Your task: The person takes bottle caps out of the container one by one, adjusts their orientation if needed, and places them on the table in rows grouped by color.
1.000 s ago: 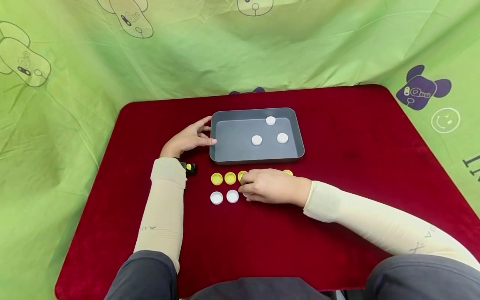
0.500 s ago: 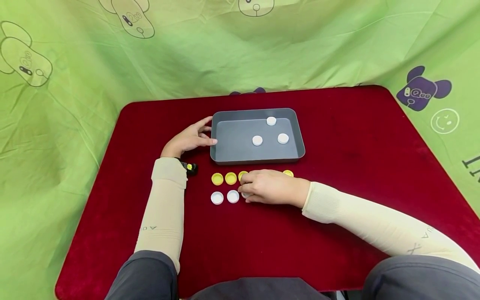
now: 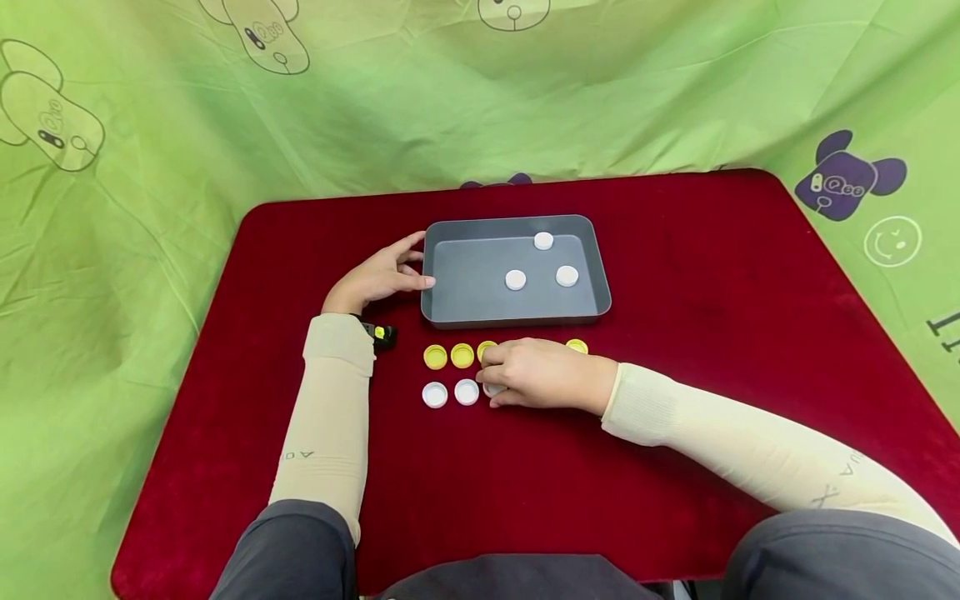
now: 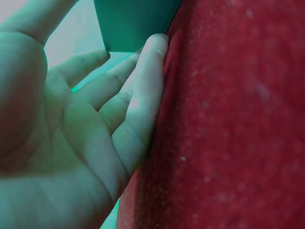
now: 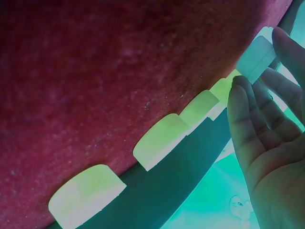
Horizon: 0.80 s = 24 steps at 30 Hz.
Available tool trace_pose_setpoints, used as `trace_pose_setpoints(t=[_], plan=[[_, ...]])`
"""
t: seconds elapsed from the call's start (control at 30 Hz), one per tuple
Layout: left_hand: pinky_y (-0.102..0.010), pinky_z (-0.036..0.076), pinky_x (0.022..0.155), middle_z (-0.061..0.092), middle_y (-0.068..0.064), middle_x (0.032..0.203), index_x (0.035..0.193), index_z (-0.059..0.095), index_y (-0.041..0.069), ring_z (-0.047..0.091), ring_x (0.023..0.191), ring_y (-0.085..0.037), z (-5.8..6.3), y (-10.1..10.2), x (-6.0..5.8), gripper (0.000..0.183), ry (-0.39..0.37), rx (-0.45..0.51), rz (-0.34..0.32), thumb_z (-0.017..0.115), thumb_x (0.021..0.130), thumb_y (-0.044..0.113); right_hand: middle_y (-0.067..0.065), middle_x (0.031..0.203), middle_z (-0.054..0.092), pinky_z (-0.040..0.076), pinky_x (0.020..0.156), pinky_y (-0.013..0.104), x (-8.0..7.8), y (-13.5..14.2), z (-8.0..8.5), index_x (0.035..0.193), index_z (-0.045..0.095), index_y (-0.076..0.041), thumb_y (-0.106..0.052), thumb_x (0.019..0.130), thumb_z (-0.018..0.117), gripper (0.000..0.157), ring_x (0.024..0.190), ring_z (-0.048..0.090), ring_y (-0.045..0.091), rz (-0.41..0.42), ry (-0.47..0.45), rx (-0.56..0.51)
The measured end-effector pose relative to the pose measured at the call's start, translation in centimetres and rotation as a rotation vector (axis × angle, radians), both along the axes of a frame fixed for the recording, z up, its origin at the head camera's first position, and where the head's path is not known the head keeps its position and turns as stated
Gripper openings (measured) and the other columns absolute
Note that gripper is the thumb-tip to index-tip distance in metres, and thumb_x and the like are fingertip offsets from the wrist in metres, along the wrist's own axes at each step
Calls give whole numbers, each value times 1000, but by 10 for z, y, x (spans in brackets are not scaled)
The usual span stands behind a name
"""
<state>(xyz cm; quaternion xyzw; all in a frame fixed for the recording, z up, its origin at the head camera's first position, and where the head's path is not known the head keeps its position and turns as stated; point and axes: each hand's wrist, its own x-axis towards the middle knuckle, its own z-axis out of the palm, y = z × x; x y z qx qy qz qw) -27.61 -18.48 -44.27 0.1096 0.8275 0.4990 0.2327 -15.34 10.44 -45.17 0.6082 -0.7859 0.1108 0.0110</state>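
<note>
A grey tray (image 3: 472,304) lies on the red cloth. At its left side is my left hand (image 3: 378,277), its thumb over the rim and its other fingertips against the outer wall in the left wrist view. In front of the tray, my right hand (image 3: 543,373) pinches a white bottle cap (image 5: 257,58) between thumb and fingers, down at the cloth. To its left lie two white caps (image 3: 467,392) with hollow sides up. Behind them runs a row of yellow caps (image 3: 462,356), partly hidden by my right hand.
Inside the tray sit three white caps (image 3: 515,280) with flat tops up. Red cloth (image 3: 720,283) covers the table. Green printed fabric (image 3: 645,92) hangs round the back and sides.
</note>
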Motion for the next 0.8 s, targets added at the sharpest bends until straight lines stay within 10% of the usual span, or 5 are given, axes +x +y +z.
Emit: trace_pose_setpoints(t=[0.2, 0.8], plan=[[-38, 45, 92, 44, -9, 143, 156, 21, 31, 59, 105, -27, -18, -4, -8, 94, 21, 5, 15, 80, 83, 27, -3, 88, 54, 47, 70, 23, 1, 0, -1, 100, 72, -11, -26, 86, 76, 21, 77, 53, 10, 0, -10, -1], [-38, 46, 92, 45, -9, 142, 155, 22, 32, 59, 104, -26, -19, -5, -10, 94, 31, 2, 17, 80, 82, 27, -3, 91, 57, 48, 70, 23, 1, -1, -3, 103, 73, -11, -30, 87, 75, 25, 79, 53, 10, 6, -14, 15]])
